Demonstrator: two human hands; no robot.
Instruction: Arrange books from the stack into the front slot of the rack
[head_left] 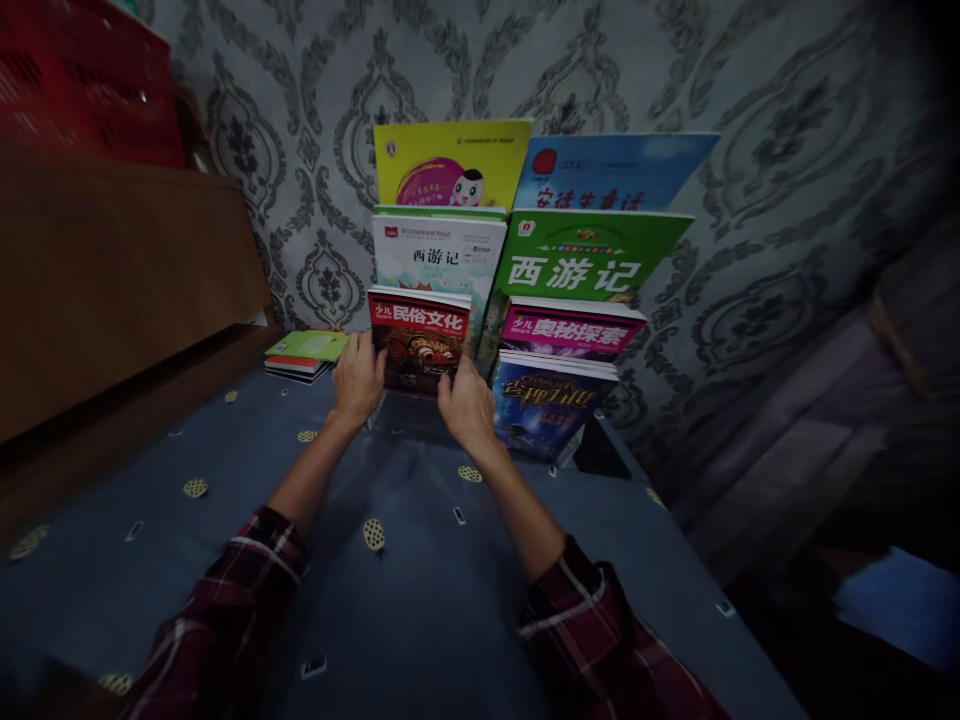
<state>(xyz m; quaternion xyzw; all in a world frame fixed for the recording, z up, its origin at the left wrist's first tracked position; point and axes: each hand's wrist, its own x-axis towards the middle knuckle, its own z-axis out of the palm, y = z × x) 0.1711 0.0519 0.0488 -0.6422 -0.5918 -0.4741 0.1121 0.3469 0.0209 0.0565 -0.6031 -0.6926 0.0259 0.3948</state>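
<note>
One red book [420, 345], left hand [360, 375] and right hand [466, 405] pinching its sides, grip closed; white book [439, 245] behind it. I'm probably seating it; next: square, release.

The sky-blue book [615, 172] (behind the green book [596, 257]) is partly hidden; the left edge cuts the red basket [90, 90].

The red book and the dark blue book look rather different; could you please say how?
The red book is gripped by the left hand and right hand; the dark blue book is not held. The red book's title is white; the dark blue book's looks golden. Both covers face the camera.
</note>
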